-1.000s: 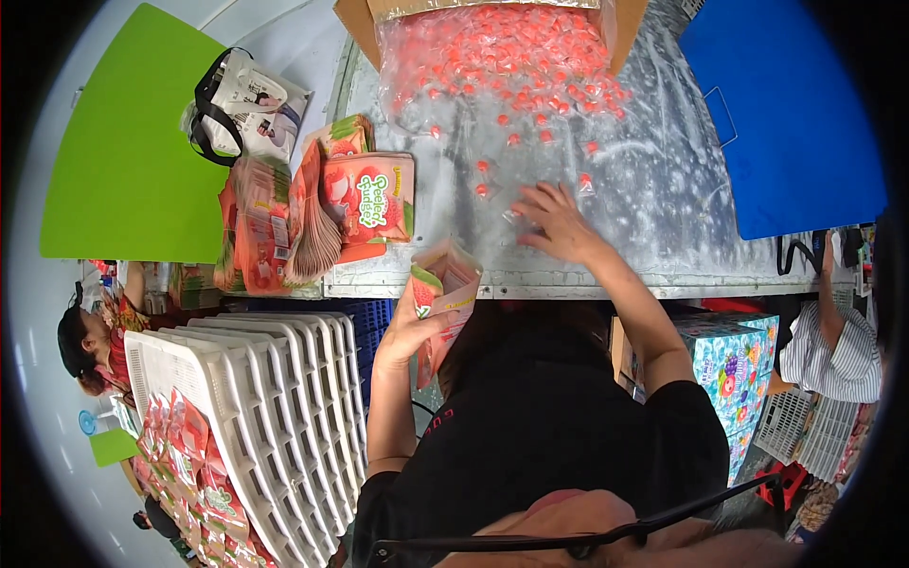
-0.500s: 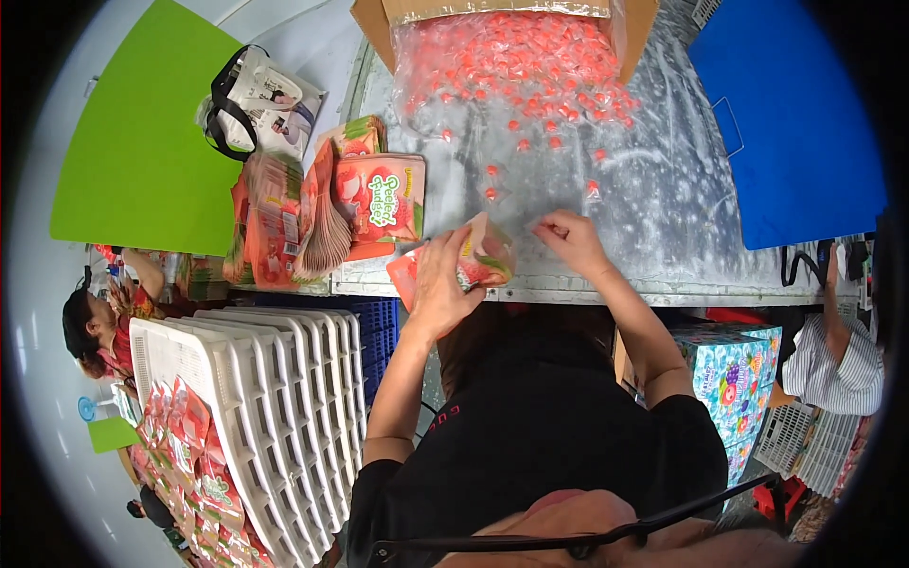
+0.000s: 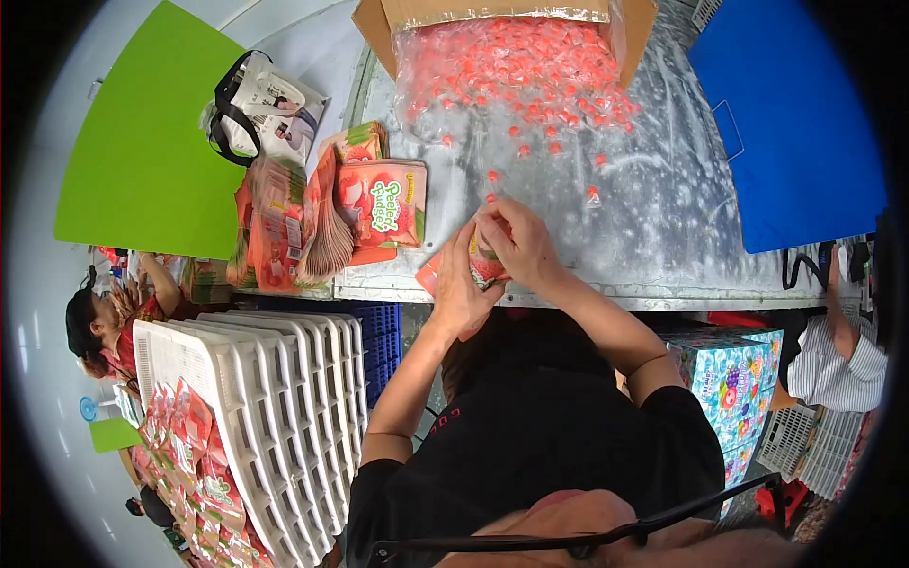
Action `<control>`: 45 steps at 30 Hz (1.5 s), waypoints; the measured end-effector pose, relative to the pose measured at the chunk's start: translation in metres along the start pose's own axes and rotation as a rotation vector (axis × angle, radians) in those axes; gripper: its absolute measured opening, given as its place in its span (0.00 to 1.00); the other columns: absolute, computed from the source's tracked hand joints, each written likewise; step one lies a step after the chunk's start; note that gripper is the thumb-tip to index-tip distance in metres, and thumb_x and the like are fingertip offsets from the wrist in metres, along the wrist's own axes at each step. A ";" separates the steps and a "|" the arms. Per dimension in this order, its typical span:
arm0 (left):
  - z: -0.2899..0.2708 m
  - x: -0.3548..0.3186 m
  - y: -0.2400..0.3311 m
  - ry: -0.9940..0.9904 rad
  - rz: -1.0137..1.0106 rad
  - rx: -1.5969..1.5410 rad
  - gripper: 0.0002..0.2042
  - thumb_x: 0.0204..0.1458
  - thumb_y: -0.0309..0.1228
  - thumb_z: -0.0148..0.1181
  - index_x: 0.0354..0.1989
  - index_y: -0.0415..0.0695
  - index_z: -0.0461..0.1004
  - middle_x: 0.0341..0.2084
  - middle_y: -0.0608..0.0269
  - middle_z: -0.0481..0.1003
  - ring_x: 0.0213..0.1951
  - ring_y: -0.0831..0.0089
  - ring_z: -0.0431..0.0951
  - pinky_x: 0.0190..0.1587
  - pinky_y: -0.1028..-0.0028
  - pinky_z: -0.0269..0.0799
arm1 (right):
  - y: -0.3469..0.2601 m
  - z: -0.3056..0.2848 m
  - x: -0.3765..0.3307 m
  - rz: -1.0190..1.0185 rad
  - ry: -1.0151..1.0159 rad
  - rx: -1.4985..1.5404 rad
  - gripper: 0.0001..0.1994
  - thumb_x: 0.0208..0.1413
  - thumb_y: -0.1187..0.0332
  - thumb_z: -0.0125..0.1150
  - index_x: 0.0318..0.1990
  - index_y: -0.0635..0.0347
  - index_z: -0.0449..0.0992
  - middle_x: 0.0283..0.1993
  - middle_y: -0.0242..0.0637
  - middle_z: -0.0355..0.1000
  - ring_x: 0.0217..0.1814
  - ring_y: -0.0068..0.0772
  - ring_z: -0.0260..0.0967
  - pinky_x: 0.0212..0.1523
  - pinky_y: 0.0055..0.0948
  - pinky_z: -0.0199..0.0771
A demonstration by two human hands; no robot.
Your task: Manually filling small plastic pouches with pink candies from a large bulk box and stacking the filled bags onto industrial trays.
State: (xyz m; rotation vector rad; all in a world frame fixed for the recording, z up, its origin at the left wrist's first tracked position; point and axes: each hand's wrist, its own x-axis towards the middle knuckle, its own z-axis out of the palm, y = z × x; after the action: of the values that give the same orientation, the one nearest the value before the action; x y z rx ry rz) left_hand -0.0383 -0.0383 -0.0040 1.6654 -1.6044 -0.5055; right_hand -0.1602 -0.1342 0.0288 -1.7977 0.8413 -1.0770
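My left hand point(image 3: 461, 292) grips a red and green printed pouch point(image 3: 485, 267) close to the table's front edge. Over the pouch's upper end is my right hand point(image 3: 519, 248), its fingers bent and drawn together; whatever they pinch is hidden. Small red wrapped candies point(image 3: 530, 71) spill in a heap from a clear liner inside a cardboard carton point(image 3: 640, 38). A few loose candies point(image 3: 593, 195) are scattered between the heap and my hands. Flat pouches lie left of my hands, in a stack point(image 3: 383, 208) and a fanned bundle point(image 3: 325, 239).
A white bag with black handles point(image 3: 275, 109) sits behind the pouches. Green point(image 3: 142, 142) and blue point(image 3: 805, 123) panels flank the metal table point(image 3: 663, 208). White crates point(image 3: 275, 407) stand at lower left, colourful cartons point(image 3: 729, 379) at lower right. Other people are at both sides.
My right hand has moved left, from beside the pouch onto its upper end. The left hand and pouch have shifted slightly to the right.
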 end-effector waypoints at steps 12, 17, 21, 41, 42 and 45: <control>-0.008 -0.006 -0.014 0.210 -0.216 -0.350 0.42 0.42 0.24 0.71 0.67 0.36 0.53 0.53 0.45 0.69 0.55 0.58 0.71 0.59 0.63 0.66 | 0.122 -0.009 0.079 -0.306 0.120 -0.501 0.15 0.61 0.59 0.55 0.51 0.53 0.75 0.60 0.40 0.68 0.63 0.48 0.63 0.61 0.53 0.59; -0.017 -0.013 -0.028 0.193 -0.279 -0.354 0.42 0.41 0.23 0.71 0.66 0.36 0.54 0.49 0.49 0.71 0.51 0.63 0.73 0.57 0.66 0.67 | 0.185 -0.014 0.097 -0.057 -0.151 -1.021 0.26 0.62 0.52 0.52 0.65 0.48 0.66 0.75 0.32 0.53 0.78 0.48 0.41 0.72 0.62 0.34; -0.028 -0.017 -0.020 0.264 -0.279 -0.486 0.42 0.43 0.20 0.70 0.66 0.36 0.52 0.40 0.55 0.75 0.43 0.70 0.76 0.51 0.69 0.71 | 0.181 -0.014 0.068 -0.122 -0.196 -0.967 0.26 0.63 0.52 0.52 0.66 0.50 0.65 0.75 0.31 0.52 0.79 0.48 0.39 0.73 0.60 0.31; -0.039 -0.024 -0.007 0.254 -0.185 -0.361 0.37 0.45 0.18 0.68 0.63 0.40 0.54 0.39 0.60 0.74 0.41 0.74 0.76 0.48 0.72 0.73 | 0.162 -0.077 0.004 0.064 0.010 -0.871 0.24 0.63 0.57 0.53 0.67 0.44 0.66 0.74 0.41 0.53 0.77 0.54 0.43 0.73 0.59 0.35; -0.039 -0.025 -0.008 0.253 -0.184 -0.360 0.37 0.45 0.18 0.68 0.63 0.40 0.54 0.39 0.60 0.74 0.41 0.74 0.76 0.48 0.72 0.73 | 0.162 -0.076 0.005 0.065 0.011 -0.871 0.24 0.63 0.57 0.53 0.67 0.44 0.66 0.74 0.41 0.53 0.77 0.54 0.43 0.73 0.59 0.35; -0.040 -0.027 -0.009 0.250 -0.178 -0.398 0.37 0.45 0.19 0.69 0.63 0.39 0.54 0.40 0.60 0.73 0.42 0.74 0.76 0.49 0.73 0.72 | 0.162 -0.061 0.008 -0.006 0.020 -0.822 0.26 0.63 0.53 0.52 0.67 0.42 0.65 0.75 0.41 0.50 0.78 0.54 0.39 0.74 0.60 0.31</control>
State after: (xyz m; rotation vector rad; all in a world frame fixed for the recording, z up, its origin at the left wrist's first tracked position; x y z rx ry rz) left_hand -0.0065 -0.0034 0.0084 1.5038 -1.0985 -0.6321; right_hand -0.2315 -0.2266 -0.0989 -2.4455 1.4276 -0.7952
